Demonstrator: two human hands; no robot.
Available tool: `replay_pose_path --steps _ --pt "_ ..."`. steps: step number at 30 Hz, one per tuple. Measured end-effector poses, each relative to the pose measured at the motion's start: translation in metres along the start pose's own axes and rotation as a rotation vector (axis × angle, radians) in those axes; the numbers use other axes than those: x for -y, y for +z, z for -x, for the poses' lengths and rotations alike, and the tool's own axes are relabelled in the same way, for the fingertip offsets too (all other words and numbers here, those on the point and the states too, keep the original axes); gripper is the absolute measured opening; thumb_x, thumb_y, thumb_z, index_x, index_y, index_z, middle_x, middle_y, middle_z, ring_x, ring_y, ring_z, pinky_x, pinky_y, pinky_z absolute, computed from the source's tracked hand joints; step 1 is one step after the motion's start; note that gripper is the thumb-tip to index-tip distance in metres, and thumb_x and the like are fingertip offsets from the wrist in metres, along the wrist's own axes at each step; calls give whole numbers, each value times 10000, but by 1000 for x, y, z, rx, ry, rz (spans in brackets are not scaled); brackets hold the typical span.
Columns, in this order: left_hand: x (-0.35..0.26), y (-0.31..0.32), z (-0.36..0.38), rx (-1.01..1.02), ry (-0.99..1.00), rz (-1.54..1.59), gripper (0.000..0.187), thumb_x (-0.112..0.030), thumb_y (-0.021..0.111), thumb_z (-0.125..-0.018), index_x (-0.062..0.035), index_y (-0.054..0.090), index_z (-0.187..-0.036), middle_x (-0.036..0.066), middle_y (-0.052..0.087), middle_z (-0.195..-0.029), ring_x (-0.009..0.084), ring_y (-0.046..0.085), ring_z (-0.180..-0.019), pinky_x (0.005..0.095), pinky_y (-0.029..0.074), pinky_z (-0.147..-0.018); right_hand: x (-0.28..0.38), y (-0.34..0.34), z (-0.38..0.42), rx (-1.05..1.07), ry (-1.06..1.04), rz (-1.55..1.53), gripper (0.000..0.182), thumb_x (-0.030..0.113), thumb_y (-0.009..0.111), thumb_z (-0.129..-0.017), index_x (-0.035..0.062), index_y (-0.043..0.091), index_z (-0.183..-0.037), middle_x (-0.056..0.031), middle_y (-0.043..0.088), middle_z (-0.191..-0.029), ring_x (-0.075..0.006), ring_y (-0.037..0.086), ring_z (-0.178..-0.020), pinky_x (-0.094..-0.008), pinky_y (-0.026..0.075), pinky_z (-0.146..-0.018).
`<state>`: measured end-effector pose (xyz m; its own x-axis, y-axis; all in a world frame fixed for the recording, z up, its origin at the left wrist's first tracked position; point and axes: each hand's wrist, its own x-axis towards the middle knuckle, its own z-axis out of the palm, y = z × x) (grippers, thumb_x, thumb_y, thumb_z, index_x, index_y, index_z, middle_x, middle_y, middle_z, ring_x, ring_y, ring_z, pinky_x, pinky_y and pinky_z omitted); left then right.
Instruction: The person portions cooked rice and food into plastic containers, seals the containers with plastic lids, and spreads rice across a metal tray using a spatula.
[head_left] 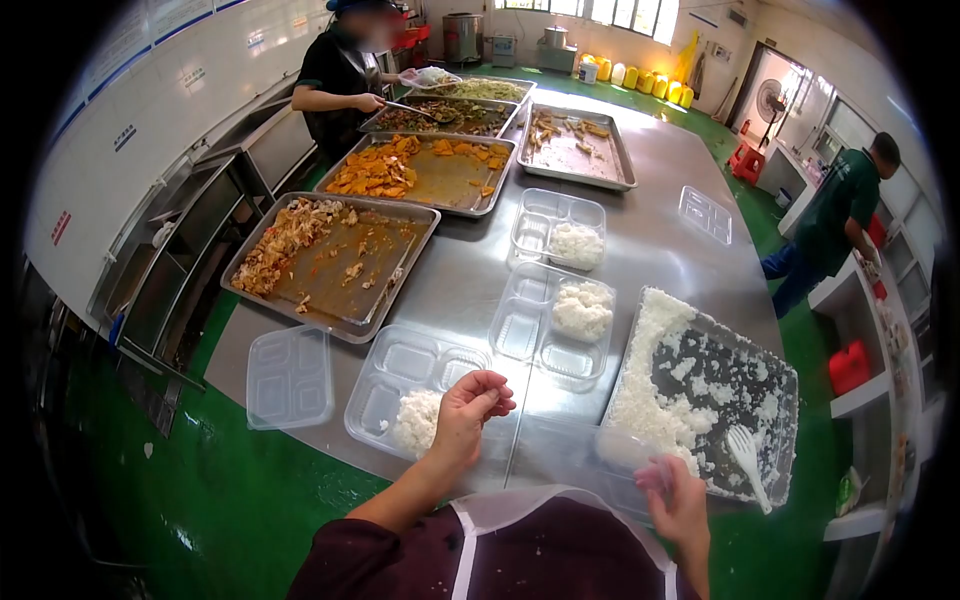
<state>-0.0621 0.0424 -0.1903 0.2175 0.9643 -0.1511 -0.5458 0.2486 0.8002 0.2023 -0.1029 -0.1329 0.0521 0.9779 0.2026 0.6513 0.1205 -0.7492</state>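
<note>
My left hand (474, 408) is raised over the near table edge with its fingers curled together; what they hold, if anything, is too small to name. Beneath and beside it lies a clear compartment container (380, 378) with rice in one compartment. My right hand (672, 492) is at the near edge, fingers bent around the side of a clear container (570, 462) in front of me. Just beyond that hand is a large metal tray (790, 400) partly filled with rice, a white plastic rice scoop (746, 458) lying in it. Two more containers (515, 330) (533, 215) hold rice farther back.
A clear lid (290, 378) lies at the left table edge. Food trays (375, 325) (490, 205) (625, 180) line the back and left. One person (340, 90) serves food at the far left; another (835, 215) stands by shelves at the right.
</note>
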Motion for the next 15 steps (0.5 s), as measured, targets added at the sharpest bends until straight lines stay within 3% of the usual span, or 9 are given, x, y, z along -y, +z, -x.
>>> replay_pose_path --steps 6,12,15 --pt "-1 2 -2 -10 20 9 100 -39 509 -839 -69 569 -913 42 603 -821 146 597 -725 258 473 -687 -16 -2 4 -27 -85 -17 269 -10 553 -707 12 517 -973 -114 650 -799 -218 637 -638 -280 477 -552" --pt "-1 5 -1 -16 16 14 101 -40 507 -841 -69 571 -913 42 604 -813 133 595 -723 244 466 -676 -17 -1 8 -137 56 175 153 30 614 -708 33 579 -857 -86 624 -713 -198 618 -604 -254 466 -537" --pt "0 4 -2 -17 13 10 94 -39 513 -836 -74 566 -904 40 600 -810 146 595 -719 263 475 -685 -7 -2 5 -96 -2 216 220 21 601 -707 33 566 -924 -86 628 -729 -200 631 -635 -254 474 -539"
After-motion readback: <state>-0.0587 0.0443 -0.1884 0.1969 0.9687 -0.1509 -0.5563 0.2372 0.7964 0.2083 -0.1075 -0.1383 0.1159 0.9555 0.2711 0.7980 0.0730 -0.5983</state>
